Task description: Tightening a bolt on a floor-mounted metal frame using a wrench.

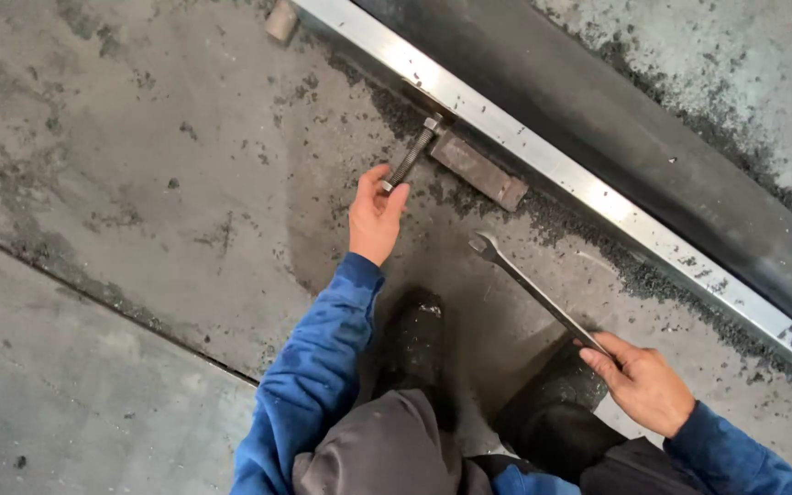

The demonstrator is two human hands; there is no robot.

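Floor: stained grey concrete (139, 137), gritty near a long steel beam (543, 156) crossing the far right.
Left hand (375, 218): fingertips pinched together on the near end of 1 threaded bolt (412, 154) that reaches the beam beside a rusty plate (478, 170).
Right hand (642, 382): clamped on a wrench (532, 289) handle, its open head pointing far-left.

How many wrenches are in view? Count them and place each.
1: a long wrench held by the right hand, open end near the bolt plate. Others may lie off-frame.
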